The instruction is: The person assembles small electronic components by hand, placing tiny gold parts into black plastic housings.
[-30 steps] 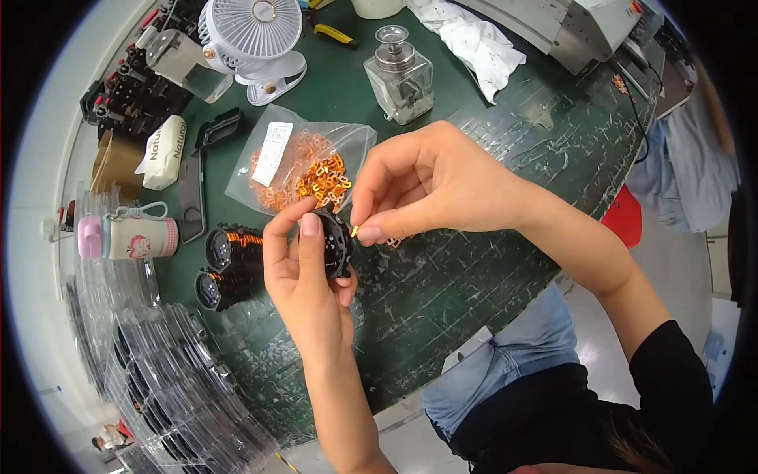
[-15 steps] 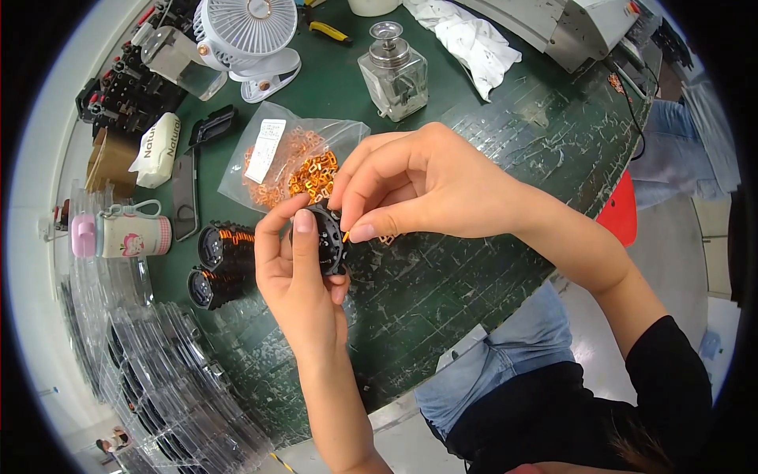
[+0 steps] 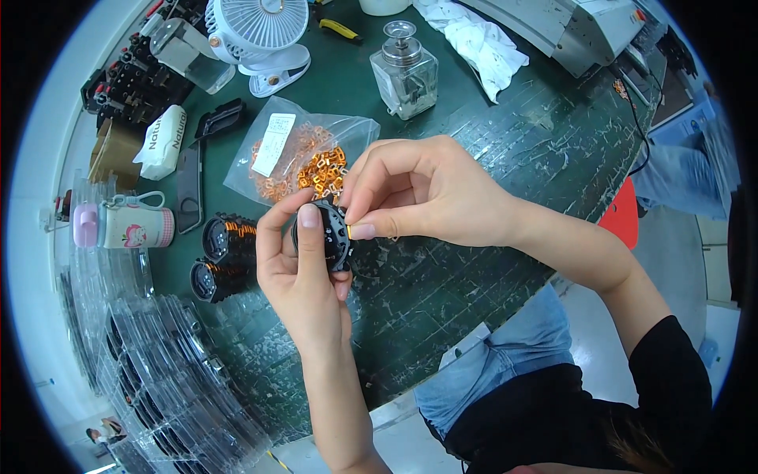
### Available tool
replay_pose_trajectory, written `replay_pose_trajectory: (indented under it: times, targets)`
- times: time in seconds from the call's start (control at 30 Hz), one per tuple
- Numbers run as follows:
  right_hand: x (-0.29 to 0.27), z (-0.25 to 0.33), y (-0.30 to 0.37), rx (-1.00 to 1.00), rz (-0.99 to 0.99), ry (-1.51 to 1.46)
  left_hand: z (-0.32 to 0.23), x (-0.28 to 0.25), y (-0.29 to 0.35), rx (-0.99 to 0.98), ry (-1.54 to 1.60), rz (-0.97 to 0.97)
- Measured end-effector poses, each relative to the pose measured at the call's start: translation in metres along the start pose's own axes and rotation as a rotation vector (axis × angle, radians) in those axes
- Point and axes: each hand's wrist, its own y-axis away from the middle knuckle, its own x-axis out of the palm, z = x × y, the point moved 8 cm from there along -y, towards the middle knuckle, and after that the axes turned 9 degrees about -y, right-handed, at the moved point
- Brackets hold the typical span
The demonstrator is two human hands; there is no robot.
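Note:
My left hand is closed round a black round case, resembling a watch case, with the thumb lying across its face. At the case's right rim, my right hand pinches a small orange piece between thumb and forefinger. The piece appears to touch the rim; whether it is seated there I cannot tell. Just beyond my hands lies a clear plastic bag with many small orange frame-shaped pieces. Left of my left hand are two stacks of black round cases with orange bits along their sides.
A glass dispenser bottle, a white fan and a white cloth stand or lie farther back. On the left are a phone, a tissue pack, a cup and stacked clear trays.
The orange piece has turned more upright and sits closer against the case's rim. My right hand has dipped slightly. The whole view has shifted a little.

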Motion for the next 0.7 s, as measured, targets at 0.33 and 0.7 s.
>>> replay_pose_trajectory:
  times: [0.33, 0.7]
  targets:
    - [-0.003, -0.012, 0.001, 0.102, 0.014, -0.157, -0.002, -0.001, -0.001, 0.060, -0.065, -0.010]
    - [0.003, -0.015, -0.001, 0.132, 0.157, -0.007, 0.001, -0.005, -0.001, -0.076, -0.246, 0.157]
